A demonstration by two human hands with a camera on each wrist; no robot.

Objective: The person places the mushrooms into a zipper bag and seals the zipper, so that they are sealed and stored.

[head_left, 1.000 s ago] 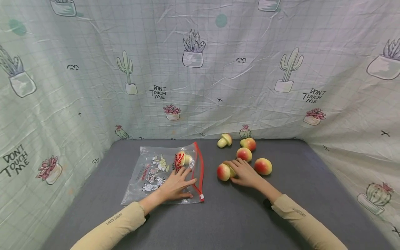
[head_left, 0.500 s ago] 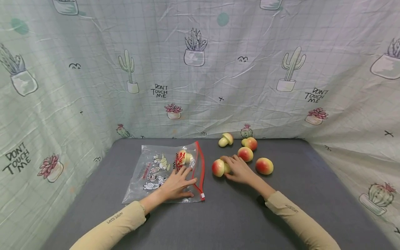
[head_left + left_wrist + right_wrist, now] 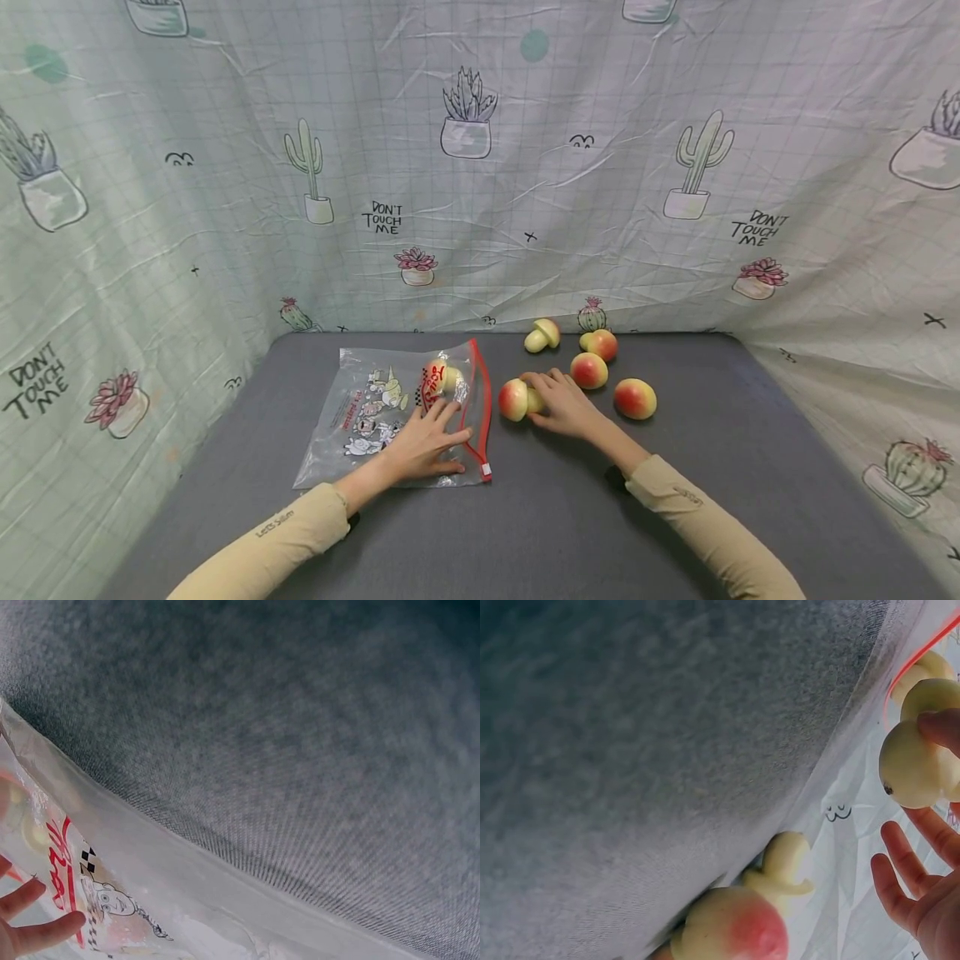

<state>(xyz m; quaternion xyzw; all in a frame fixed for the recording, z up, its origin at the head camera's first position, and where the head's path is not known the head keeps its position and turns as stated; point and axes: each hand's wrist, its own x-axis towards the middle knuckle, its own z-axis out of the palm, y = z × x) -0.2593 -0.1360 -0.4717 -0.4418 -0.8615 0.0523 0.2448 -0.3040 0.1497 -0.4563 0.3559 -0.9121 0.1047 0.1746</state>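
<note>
Looks early on: one mushroom in bag [image 3: 452, 382], five outside. Clear zip bag [image 3: 324, 454] lies flat left of frame centre, left hand [image 3: 426, 443] resting on it, fingers spread, gripping nothing. Right hand [image 3: 567, 406] grips held mushroom [image 3: 513, 400] by its stem, mid-frame, just beside the bag's red zip edge [image 3: 486, 408], not inside. Four other mushrooms [image 3: 588, 372] lie right of centre, untouched, two with stems hidden.
</note>
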